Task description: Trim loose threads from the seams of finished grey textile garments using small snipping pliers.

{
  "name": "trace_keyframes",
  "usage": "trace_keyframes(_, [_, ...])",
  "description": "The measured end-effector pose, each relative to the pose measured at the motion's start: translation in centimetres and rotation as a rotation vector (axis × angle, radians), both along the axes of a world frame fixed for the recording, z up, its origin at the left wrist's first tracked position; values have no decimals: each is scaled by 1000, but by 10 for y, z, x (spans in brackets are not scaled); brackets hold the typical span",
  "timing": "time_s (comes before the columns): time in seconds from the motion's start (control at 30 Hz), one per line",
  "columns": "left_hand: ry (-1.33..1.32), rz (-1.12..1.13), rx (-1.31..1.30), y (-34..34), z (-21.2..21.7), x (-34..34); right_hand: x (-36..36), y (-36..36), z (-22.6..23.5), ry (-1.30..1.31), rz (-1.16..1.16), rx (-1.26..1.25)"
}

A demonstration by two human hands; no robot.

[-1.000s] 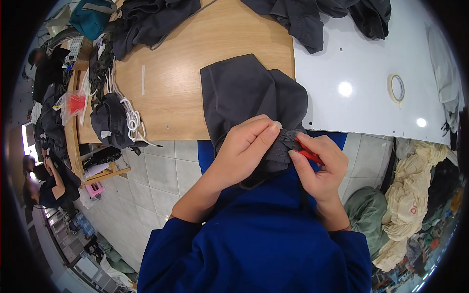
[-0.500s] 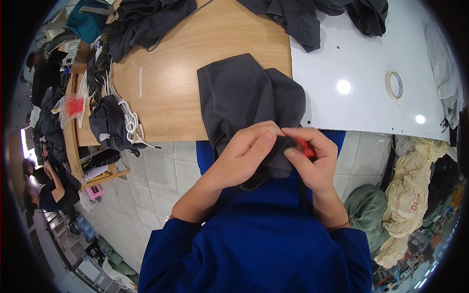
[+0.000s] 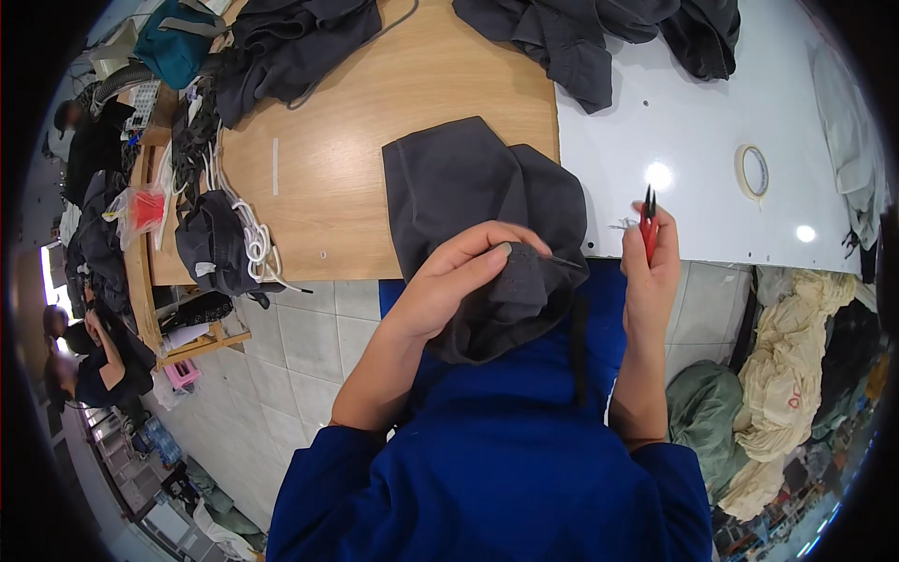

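Two bare hands are at work over the near edge of the worktop, seen from the single head camera. The left hand rests on a dark grey garment, its fingers curled closed over a bunched fold of the cloth. That garment lies half on the wooden worktop and half hanging off its front edge, draped down onto the person's blue-clad lap. The right hand is raised just to the right of the garment, apart from it, with its fingers closed around red thread snips; the dark blades point up and away from the person. A small tuft of pale thread sits just left of the snips' tip, though whether it touches them cannot be told.

Beyond the hands, the wooden surface meets a white worktop, which carries a roll of tape well to the right. More dark garments are heaped at the far edge, and another pile lies at far left. A dark bundle with white cords sits at the left end of the wood. Heaps of cream cloth lie on the floor at right. Another person sits low at far left.
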State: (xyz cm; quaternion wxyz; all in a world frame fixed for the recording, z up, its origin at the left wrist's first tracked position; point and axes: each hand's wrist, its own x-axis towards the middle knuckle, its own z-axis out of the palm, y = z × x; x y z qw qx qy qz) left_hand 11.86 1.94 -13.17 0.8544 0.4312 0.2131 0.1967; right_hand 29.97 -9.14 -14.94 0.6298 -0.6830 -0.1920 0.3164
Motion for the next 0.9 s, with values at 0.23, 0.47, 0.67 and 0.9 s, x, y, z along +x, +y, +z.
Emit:
trace_keyframes(0.23, [-84,-60,23,0,-4,0,-15,-18,21,-294,441,261])
trace_keyframes(0.47, [-59,-79,112,0,-2,-3,-16,-10,31,-606,460,264])
trace_keyframes(0.67, [-19,-76,144,-2,1,-2,-19,-8,33,-693,432,271])
trace_keyframes(0.9, [22,-103,193,-2,5,0,-19,-9,33,-815,389,269])
